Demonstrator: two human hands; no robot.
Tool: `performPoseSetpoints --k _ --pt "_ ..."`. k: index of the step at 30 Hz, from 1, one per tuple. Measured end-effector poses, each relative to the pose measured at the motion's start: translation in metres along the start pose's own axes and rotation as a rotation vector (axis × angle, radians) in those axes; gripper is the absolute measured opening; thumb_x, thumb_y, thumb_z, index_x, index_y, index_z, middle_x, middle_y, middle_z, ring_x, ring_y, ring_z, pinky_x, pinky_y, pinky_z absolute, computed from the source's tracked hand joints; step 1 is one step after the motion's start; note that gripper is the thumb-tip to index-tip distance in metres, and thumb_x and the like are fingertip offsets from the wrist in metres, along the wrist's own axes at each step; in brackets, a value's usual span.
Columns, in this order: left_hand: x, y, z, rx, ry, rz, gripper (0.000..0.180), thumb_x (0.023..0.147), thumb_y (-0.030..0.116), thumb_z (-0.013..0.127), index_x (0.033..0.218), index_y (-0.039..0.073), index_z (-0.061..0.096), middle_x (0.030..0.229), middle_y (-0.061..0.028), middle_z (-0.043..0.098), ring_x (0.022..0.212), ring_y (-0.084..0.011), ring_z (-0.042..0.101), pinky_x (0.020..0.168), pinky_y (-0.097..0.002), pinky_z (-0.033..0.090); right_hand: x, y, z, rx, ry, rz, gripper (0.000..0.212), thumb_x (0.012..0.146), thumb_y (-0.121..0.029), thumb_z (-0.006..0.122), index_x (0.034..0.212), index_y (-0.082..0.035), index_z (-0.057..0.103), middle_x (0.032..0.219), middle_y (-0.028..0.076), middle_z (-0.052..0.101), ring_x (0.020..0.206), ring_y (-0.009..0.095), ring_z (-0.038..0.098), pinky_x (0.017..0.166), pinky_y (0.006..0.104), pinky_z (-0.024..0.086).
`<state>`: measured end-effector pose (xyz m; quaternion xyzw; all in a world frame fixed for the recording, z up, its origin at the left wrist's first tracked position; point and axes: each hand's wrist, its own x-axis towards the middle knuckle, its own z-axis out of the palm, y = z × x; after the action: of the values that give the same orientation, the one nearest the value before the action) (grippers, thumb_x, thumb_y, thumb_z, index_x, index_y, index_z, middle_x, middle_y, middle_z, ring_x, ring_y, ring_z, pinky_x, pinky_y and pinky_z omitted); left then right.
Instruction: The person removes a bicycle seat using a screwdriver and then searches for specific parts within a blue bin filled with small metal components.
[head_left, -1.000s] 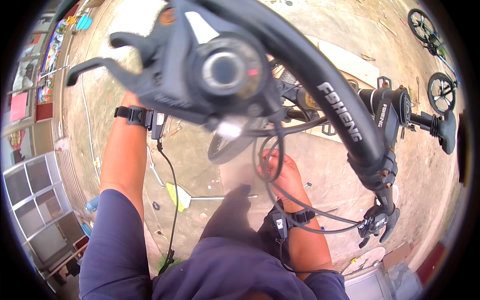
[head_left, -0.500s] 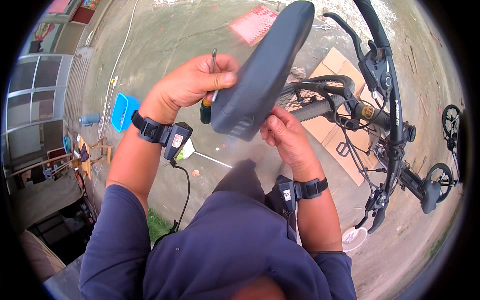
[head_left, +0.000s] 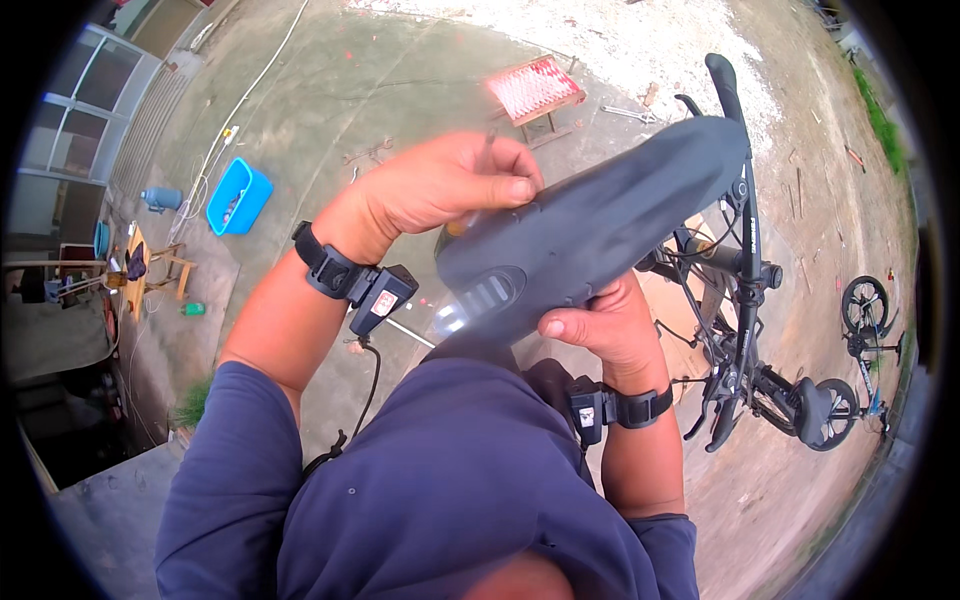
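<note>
A black bicycle saddle [head_left: 590,225], slightly blurred, is held up in front of me, its narrow end toward the upper right. My right hand [head_left: 612,325] grips its near edge, thumb on top and fingers out of sight beneath. At the far edge, my left hand [head_left: 455,185] is closed with the thumb against the saddle. A screwdriver [head_left: 458,228] is pinched in that same hand; its shaft is smeared by motion and its amber handle is partly hidden behind the saddle.
To the right stands a black bicycle [head_left: 750,270], partly over flattened cardboard [head_left: 665,300]. Another bike [head_left: 865,345] is farther right. A red-and-white woven stool [head_left: 537,88] and a wrench [head_left: 630,114] are ahead. At left sit a blue bin [head_left: 240,195] and a wooden stand [head_left: 135,268].
The saddle has swung from steep to flatter, its narrow end going right and down. My right hand has shifted onto its near edge. The whole view has also shifted.
</note>
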<state>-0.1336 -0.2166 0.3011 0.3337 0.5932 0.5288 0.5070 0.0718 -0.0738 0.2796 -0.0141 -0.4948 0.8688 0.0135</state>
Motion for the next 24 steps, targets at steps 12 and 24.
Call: performPoseSetpoints --k 12,24 --pt "-0.044 -0.009 0.009 0.003 0.106 0.077 0.028 0.103 0.029 0.057 0.100 0.005 0.070 0.065 0.0055 0.049 0.058 -0.0050 0.042 0.053 -0.0238 0.034 -0.045 -0.023 -0.007 -0.565 0.214 -0.451 0.047 0.078 -0.009 0.086 0.121 -0.004 0.068 0.119 0.005 0.069 0.106 0.015 0.062 0.093 0.0327 0.050" --pt "-0.042 0.002 0.047 -0.036 -0.074 0.145 0.038 0.105 0.033 0.052 0.107 -0.003 0.065 0.065 0.0011 0.049 0.059 -0.0077 0.042 0.058 -0.0254 0.034 -0.057 -0.030 0.000 -0.791 0.271 -0.592 0.055 0.078 -0.013 0.086 0.129 -0.009 0.065 0.126 0.007 0.066 0.111 0.019 0.061 0.096 0.0346 0.050"
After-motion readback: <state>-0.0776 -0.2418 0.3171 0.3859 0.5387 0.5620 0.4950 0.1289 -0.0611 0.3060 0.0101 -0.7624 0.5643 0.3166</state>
